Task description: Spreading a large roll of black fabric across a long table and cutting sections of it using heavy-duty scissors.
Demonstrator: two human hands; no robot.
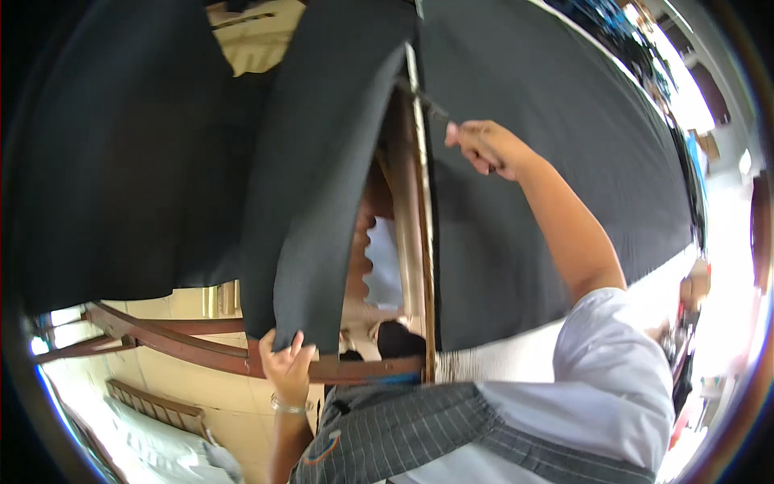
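Dark grey fabric [516, 218] lies spread over the table on the right. A long strip of the same fabric [314, 258] hangs to the left of the table's edge, parted from it by a gap that narrows to a point at the far end. My left hand [288, 375], with a bracelet at the wrist, pinches the near end of the strip. Stretched forward over the spread fabric, my right hand [488, 148] is closed around a pair of scissors [434, 106]. Their blurred blades point left to the top of the gap; the handles are mostly hidden by my fingers.
A light table edge [430, 323] runs away from me beside the gap. Reddish-brown frame bars [193, 343] cross below the strip. More dark fabric [137, 161] hangs at the left. A wooden rack and plastic-wrapped bundle [165, 444] lie low on the left.
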